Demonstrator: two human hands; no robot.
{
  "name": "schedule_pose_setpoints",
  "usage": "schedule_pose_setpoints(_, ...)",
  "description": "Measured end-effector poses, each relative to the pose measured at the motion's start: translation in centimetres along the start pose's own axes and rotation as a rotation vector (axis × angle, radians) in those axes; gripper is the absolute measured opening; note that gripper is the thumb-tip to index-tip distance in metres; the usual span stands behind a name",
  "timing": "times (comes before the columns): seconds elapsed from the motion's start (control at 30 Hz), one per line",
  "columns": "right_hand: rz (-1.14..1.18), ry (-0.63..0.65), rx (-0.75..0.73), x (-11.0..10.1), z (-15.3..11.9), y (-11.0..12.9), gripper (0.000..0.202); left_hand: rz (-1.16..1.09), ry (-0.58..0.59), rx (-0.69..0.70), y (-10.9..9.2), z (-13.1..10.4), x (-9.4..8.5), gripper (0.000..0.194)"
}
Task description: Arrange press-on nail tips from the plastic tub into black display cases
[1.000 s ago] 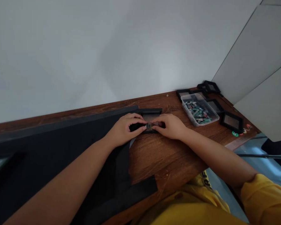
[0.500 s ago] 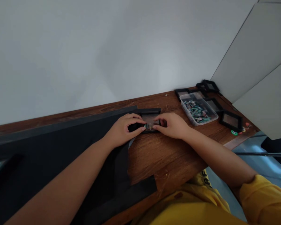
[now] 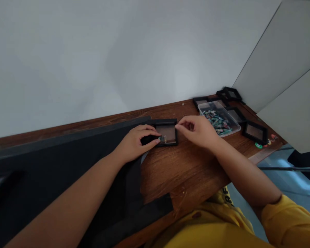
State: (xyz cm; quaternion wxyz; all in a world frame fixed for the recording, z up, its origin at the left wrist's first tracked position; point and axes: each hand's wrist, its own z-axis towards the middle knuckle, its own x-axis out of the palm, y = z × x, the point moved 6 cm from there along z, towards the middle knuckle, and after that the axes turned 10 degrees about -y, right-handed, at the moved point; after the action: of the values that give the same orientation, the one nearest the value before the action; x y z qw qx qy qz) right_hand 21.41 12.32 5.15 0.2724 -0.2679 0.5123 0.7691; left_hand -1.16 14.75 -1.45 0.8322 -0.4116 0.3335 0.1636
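A small black frame (image 3: 167, 120) with a clear pane (image 3: 167, 131) lies at the edge of the dark mat. My left hand (image 3: 141, 142) rests over its left side, thumb and index finger reaching inside. Between their tips shows a small greenish piece (image 3: 159, 137). A yellowish, shiny little piece (image 3: 165, 138) lies near the frame's lower side. My right hand (image 3: 197, 130) is just beyond the frame's right side, thumb and index finger pinched. Whatever may be between those fingertips is too small to make out.
A clear plastic tub (image 3: 236, 128) of small greenish pieces stands on the wooden table (image 3: 170, 168) to the right. More black frames (image 3: 255, 132) surround it. Coloured bits (image 3: 258, 145) lie by the right edge. A white wall (image 3: 93, 62) rises behind.
My right hand has moved out of the frame to its right, and its thumb and index finger have come together. My left hand stays in place.
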Motion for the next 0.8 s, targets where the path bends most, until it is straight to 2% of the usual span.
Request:
schedule_pose_setpoints(0.1, -0.011, -0.265, 0.001, -3.4, 0.5, -1.0, 0.034, 0.001, 0.001, 0.004, 0.0, -0.1, 0.0, 0.04)
schedule_pose_setpoints(0.17, -0.105, -0.421, 0.029, -5.7, 0.8, -2.2, 0.031, 0.0, -0.004, 0.004, -0.1, -0.1, -0.1, 0.038)
schedule_pose_setpoints(0.2, -0.169, -0.453, 0.059, -6.6, 1.0, -3.0, 0.027, 0.0, -0.007, 0.006, -0.1, -0.1, -0.1, 0.038)
schedule_pose_setpoints(0.23, -0.237, -0.45, 0.106, -7.1, 1.2, -3.9, 0.021, 0.0, -0.01, 0.008, -0.1, -0.1, -0.1, 0.037)
schedule_pose_setpoints(0.3, -0.366, -0.365, 0.218, -7.7, 1.5, -6.0, 0.014, 0.005, -0.019, 0.015, -0.2, -0.1, -0.1, 0.036)
schedule_pose_setpoints(0.43, -0.532, -0.131, 0.35, -7.2, 1.6, -8.8, 0.027, 0.011, -0.021, 0.021, -0.3, -0.1, -0.2, 0.036)
schedule_pose_setpoints(0.57, -0.601, 0.025, 0.402, -6.5, 1.4, -9.6, 0.034, 0.002, -0.022, 0.01, -0.3, -0.1, -0.2, 0.04)
schedule_pose_setpoints(0.8, -0.605, 0.07, 0.402, -6.1, 1.5, -9.7, 0.034, 0.057, -0.025, 0.037, -1.2, 0.0, -0.2, 0.045)
